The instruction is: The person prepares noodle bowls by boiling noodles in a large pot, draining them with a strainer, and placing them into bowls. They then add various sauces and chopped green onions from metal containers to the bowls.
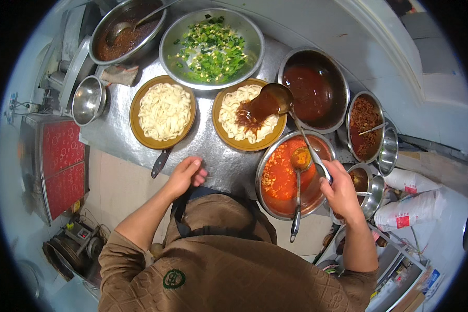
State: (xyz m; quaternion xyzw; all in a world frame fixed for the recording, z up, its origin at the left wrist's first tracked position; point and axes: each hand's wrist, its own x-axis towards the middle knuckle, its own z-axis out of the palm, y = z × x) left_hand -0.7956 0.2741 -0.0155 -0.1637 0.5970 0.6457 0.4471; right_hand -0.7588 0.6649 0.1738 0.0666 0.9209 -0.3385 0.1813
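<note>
My right hand (341,191) grips the handle of a metal ladle (279,92). The ladle is tipped over the right plate (238,143), and brown sauce (257,111) runs from it onto pale wide noodles (230,113). Left of this stands a second tan plate (134,121) of plain noodles (165,111). My left hand (189,173) holds nothing, its fingers loosely curled near the table's front edge. Beneath my right hand is a steel bowl (262,195) of orange-red sauce (279,171), with another ladle (298,183) resting in it. A bowl (345,87) of dark red-brown sauce sits behind.
A large bowl (165,58) of chopped greens stands at the back of the steel table (218,167). A knife handle (161,163) juts from under the left plate. Further bowls hold brown sauce (130,41) and minced topping (362,113). Stacked wrapped cups (409,210) lie at right.
</note>
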